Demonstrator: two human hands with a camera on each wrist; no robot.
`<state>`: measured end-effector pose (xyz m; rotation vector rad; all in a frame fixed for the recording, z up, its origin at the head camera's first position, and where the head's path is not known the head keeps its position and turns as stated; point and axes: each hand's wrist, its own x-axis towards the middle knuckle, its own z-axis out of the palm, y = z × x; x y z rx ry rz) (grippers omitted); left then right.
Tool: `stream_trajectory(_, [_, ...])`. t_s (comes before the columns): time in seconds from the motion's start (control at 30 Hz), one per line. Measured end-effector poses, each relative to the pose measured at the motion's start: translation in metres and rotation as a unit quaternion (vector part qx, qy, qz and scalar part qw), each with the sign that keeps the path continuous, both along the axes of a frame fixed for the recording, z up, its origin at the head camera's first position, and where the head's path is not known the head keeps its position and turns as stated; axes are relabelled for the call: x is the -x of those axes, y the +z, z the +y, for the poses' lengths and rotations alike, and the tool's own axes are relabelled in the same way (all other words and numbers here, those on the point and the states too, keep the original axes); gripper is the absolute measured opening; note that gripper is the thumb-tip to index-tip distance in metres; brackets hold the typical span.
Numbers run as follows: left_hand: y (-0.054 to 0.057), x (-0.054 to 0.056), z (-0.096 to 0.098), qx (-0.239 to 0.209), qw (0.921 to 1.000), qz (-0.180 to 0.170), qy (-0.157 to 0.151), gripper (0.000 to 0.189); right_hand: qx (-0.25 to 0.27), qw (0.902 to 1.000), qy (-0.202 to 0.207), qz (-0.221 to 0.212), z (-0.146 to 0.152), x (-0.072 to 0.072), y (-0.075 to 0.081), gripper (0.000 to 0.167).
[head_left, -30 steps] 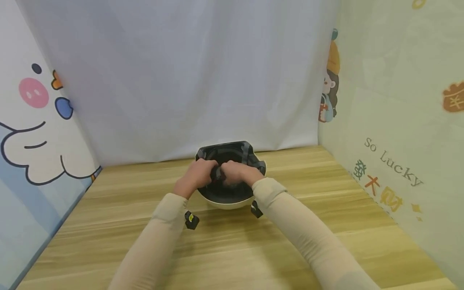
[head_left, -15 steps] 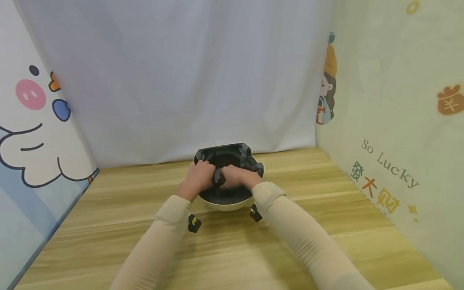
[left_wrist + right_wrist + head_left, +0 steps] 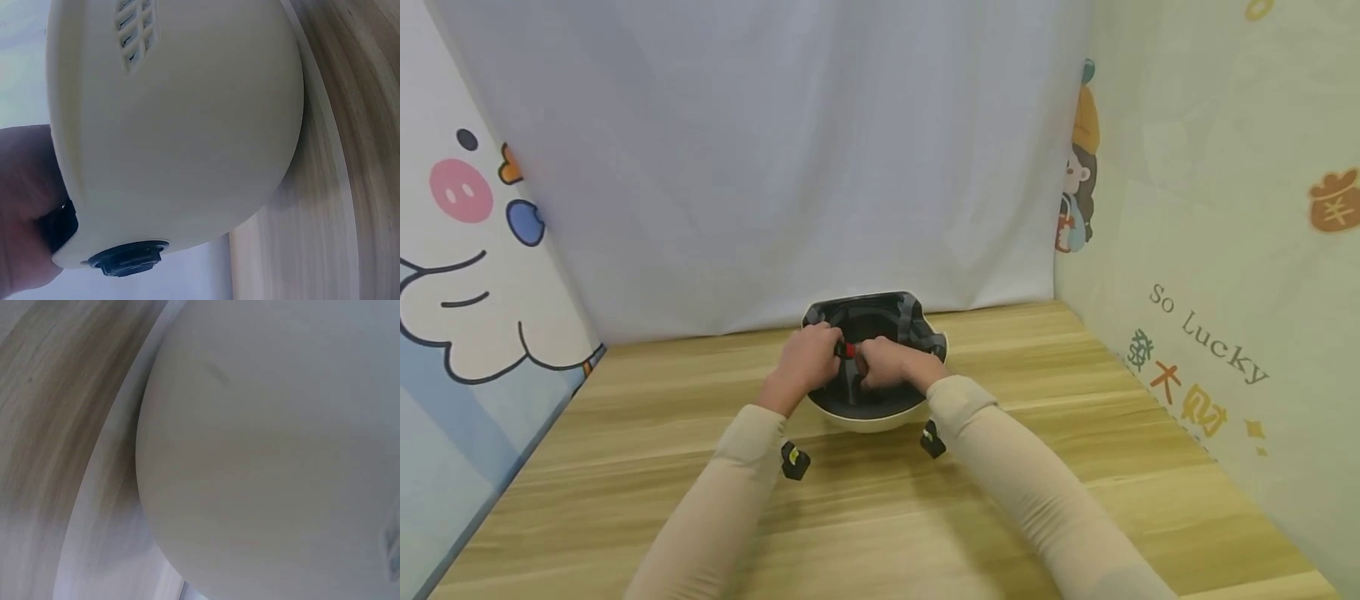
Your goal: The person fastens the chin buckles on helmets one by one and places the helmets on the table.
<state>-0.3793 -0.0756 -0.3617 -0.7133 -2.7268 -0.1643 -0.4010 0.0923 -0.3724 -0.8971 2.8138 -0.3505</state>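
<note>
Left hand (image 3: 807, 357) pinches a red-tipped helmet-strap buckle (image 3: 850, 350), its red at three o'clock, facing the right hand (image 3: 887, 363), whose hold is hidden.

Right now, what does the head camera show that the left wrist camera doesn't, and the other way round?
Only the head view: the right hand, a small red piece, the dark inside of the helmet and the "So Lucky" lettering.

Only the left wrist view: the vents in the helmet's outer shell and a dark fitting on it.

Both: the helmet's pale shell, the left hand (cut off by the frame in the wrist view) and the wood-grained table.
</note>
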Motion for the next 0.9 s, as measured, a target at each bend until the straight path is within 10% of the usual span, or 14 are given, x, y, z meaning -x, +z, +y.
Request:
stream_trajectory(0.43, [0.002, 0.006, -0.016, -0.122, 0.9868, -0.096, -0.047, 0.034, 0.081, 0.9951, 0.036, -0.045, 0.012, -0.002, 0.002, 0.038])
stream_trajectory(0.9, [-0.002, 0.008, -0.023, -0.166, 0.9800, -0.084, -0.071, 0.026, 0.229, 0.9707, 0.048, -0.055, 0.015, -0.004, 0.005, 0.019])
